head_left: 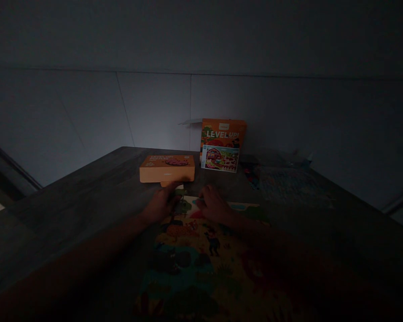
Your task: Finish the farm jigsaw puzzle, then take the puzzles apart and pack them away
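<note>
A colourful jigsaw puzzle (188, 230) with animals, a small figure and blue water lies on the dark table, its near part deep in shadow. At its far left corner, my left hand (159, 205) has its fingers closed on a small puzzle piece (180, 192), green and pale. My right hand (215, 206) is at the puzzle's far edge, just right of the left one. Its fingers are curled down close to the picture; whatever they may pinch is hidden.
An orange puzzle box (168, 174) lies flat beyond my left hand. Behind it, an orange "LEVEL UP!" box (223, 129) stands upright with a farm picture card (220, 158) in front. Crumpled clear plastic (289, 181) lies at the right. A white wall (161, 107) closes off the back.
</note>
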Action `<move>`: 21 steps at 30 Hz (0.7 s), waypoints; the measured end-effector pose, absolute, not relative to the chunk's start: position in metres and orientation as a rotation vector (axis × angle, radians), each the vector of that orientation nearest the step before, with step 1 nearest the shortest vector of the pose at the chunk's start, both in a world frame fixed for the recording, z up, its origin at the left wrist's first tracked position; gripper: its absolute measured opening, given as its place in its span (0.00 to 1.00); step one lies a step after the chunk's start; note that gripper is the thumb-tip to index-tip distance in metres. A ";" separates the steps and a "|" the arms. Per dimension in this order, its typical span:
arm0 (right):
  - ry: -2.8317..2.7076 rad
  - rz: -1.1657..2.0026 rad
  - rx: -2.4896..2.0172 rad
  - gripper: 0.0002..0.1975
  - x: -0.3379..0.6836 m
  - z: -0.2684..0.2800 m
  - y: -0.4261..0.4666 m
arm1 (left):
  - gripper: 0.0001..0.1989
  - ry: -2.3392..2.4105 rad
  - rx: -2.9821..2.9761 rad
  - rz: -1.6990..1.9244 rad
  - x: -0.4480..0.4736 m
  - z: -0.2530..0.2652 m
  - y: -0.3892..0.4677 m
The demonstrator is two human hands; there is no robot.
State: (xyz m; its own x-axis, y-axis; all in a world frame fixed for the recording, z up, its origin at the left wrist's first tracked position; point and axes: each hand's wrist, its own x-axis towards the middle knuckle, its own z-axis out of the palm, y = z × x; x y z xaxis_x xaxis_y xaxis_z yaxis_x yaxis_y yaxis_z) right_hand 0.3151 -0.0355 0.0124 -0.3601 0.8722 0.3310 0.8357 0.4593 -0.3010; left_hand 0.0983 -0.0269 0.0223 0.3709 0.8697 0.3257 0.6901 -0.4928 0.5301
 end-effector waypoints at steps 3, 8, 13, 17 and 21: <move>-2.204 0.234 -1.345 0.04 0.317 0.011 -0.031 | 0.20 1.254 2.326 0.866 0.100 0.025 -0.031; -2.154 0.333 -1.102 0.04 0.320 0.009 -0.030 | 0.22 1.060 2.334 0.765 0.102 0.027 -0.036; -2.169 0.330 -0.971 0.10 0.323 0.013 -0.034 | 0.19 1.021 2.153 0.738 0.103 0.025 -0.035; -2.191 0.318 -1.036 0.21 0.326 0.019 -0.037 | 0.15 1.020 2.075 0.787 0.105 0.024 -0.035; -2.197 0.283 -1.066 0.22 0.330 0.022 -0.038 | 0.14 1.071 2.121 0.834 0.103 0.027 -0.034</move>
